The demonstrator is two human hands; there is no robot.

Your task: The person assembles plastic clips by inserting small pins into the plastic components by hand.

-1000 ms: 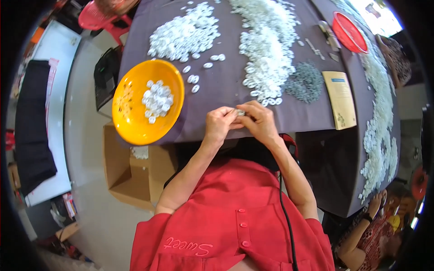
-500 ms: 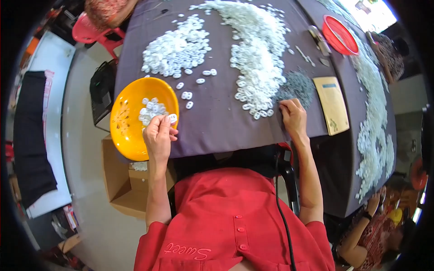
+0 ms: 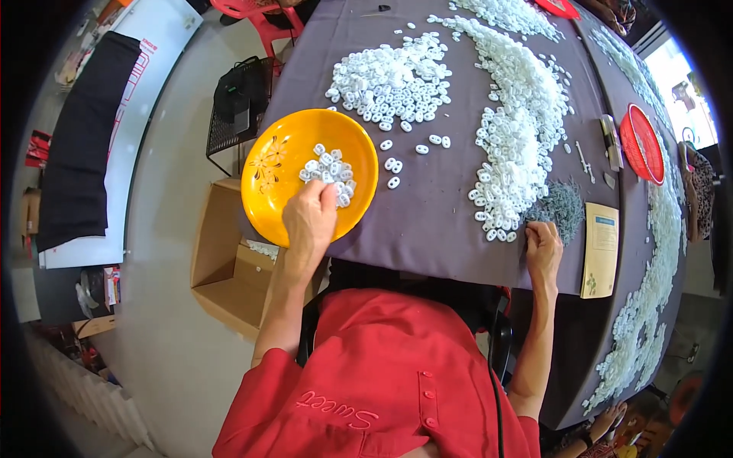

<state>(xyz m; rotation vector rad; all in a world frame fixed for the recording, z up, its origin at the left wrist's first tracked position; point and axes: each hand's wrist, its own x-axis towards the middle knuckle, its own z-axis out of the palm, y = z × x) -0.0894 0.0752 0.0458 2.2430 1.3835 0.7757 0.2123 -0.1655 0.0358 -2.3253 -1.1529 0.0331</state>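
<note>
My left hand (image 3: pixel 311 216) is over the near side of a yellow bowl (image 3: pixel 267 210) with a flower pattern, its fingers closed and their tips beside a small heap of white two-hole oval pieces (image 3: pixel 330 169) in the bowl. Whether a piece is between those fingers is hidden. On the right, my right hand (image 3: pixel 544 248) rests on the table at the near edge of a pile of tiny dark grey pieces (image 3: pixel 561 210). Its fingertips are pinched together; what they hold is too small to tell. Just left of it lies a long heap of the same white pieces (image 3: pixel 513 145).
Another white heap (image 3: pixel 393 80) lies beyond the bowl, with several loose pieces nearby. A tan booklet (image 3: pixel 600 250) and a red basket (image 3: pixel 641 143) are at right. An open cardboard box (image 3: pixel 221 259) stands below the table's left edge. Another person's hand (image 3: pixel 607 420) shows at lower right.
The view has shifted, so the table sits further right. My left hand, which held up a white oval piece at the bowl's right rim, is now over the heap in the bowl. The right hand stays by the grey pile.
</note>
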